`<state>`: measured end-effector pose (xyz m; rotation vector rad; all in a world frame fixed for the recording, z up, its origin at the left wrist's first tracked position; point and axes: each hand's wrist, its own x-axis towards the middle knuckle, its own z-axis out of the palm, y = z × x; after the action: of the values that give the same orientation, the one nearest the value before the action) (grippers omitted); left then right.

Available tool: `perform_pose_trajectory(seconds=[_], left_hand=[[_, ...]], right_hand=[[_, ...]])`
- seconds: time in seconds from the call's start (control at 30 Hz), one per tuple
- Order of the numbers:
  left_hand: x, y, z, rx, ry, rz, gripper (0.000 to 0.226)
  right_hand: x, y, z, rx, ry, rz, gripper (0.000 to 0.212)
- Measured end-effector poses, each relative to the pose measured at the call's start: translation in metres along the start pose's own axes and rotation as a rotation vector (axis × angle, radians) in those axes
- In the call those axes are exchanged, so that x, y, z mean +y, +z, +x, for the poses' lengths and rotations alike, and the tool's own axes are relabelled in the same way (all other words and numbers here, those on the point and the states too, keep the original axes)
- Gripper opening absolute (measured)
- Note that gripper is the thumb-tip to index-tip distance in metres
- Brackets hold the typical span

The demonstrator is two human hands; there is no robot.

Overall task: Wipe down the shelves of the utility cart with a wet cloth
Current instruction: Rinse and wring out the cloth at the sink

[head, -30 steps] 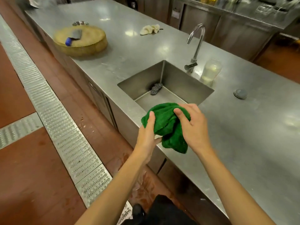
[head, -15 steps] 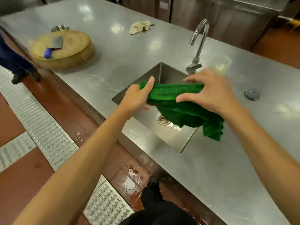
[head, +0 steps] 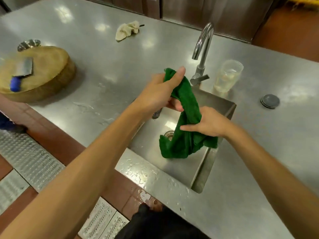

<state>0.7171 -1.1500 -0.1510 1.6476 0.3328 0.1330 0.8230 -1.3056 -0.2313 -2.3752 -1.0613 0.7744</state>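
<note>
Over the sink (head: 151, 140), the left hand (head: 159, 94) pinches the top of the green cloth (head: 187, 104), while the right hand (head: 211, 125) apparently keeps a curled grip lower down.

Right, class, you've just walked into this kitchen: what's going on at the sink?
A person holds a green cloth over the sink, stretched between both hands. The left hand grips its upper end near the tap. The right hand holds it lower down, and the loose end hangs into the basin. No water shows running from the tap. The utility cart is not in view. A chopping block with a cleaver sits on the counter to the left.
</note>
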Motion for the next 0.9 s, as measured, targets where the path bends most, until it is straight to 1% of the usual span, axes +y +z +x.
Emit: perform_pose_trajectory(seconds=[0.03,0.1,0.17,0.2,0.27,0.3,0.33,0.37,0.4,0.43,0.47,0.5,0.53,0.6,0.63,0.7,0.77,0.83,0.87,0.9], left_hand=[[-0.003,-0.005,0.007,0.016,0.008,-0.003,0.055],[-0.012,-0.017,0.019,0.018,0.041,-0.066,0.056],[-0.034,-0.032,0.028,-0.048,0.083,-0.081,0.05],[-0.05,-0.036,0.03,-0.118,0.095,-0.036,0.06],[-0.091,-0.035,0.029,-0.272,0.059,0.152,0.103],[-0.109,-0.029,0.028,-0.301,0.028,0.261,0.117],[-0.124,-0.02,0.027,-0.286,0.019,0.344,0.118],[-0.136,-0.01,0.029,-0.225,0.011,0.379,0.106],[-0.143,0.0,0.032,-0.135,-0.003,0.348,0.079],[-0.143,0.011,0.036,-0.02,-0.019,0.287,0.046],[-0.139,0.017,0.041,0.074,-0.03,0.236,0.022],[-0.134,0.018,0.047,0.151,-0.032,0.229,0.023],[-0.131,0.018,0.053,0.198,-0.039,0.208,0.029],[-0.125,0.011,0.066,0.254,-0.077,0.162,0.024],[-0.122,0.008,0.07,0.26,-0.092,0.144,0.022],[-0.116,0.004,0.078,0.248,-0.118,0.1,0.033],[-0.109,0.01,0.08,0.177,-0.116,0.067,0.031],[-0.104,0.024,0.076,0.1,-0.112,0.104,0.03],[-0.104,0.032,0.072,0.076,-0.108,0.128,0.032],[-0.105,0.038,0.067,0.061,-0.096,0.139,0.034]], right_hand=[[-0.003,-0.001,0.003,0.021,-0.005,0.075,0.033],[-0.012,-0.004,0.008,0.148,-0.019,0.21,0.027],[-0.023,-0.01,0.013,0.3,-0.035,0.308,0.024],[-0.03,-0.016,0.014,0.354,-0.046,0.367,0.022],[-0.047,-0.03,0.015,0.443,-0.065,0.497,0.015],[-0.057,-0.037,0.014,0.481,-0.082,0.563,0.01],[-0.066,-0.043,0.013,0.507,-0.111,0.626,0.004],[-0.075,-0.048,0.011,0.52,-0.14,0.68,0.005],[-0.079,-0.052,0.009,0.53,-0.164,0.724,0.008],[-0.081,-0.055,0.006,0.544,-0.17,0.765,0.009],[-0.078,-0.056,0.001,0.564,-0.162,0.81,0.009],[-0.072,-0.056,-0.004,0.578,-0.139,0.869,0.009],[-0.061,-0.053,-0.01,0.586,-0.107,0.937,0.015],[-0.031,-0.038,-0.024,0.611,0.013,1.068,0.033],[-0.014,-0.027,-0.031,0.634,0.088,1.115,0.037],[0.013,0.001,-0.039,0.624,0.216,1.136,0.044],[0.03,0.033,-0.035,0.536,0.317,1.111,0.047],[0.038,0.056,-0.023,0.513,0.422,1.104,0.037],[0.039,0.061,-0.018,0.524,0.477,1.138,0.033],[0.038,0.061,-0.013,0.521,0.522,1.225,0.032]])
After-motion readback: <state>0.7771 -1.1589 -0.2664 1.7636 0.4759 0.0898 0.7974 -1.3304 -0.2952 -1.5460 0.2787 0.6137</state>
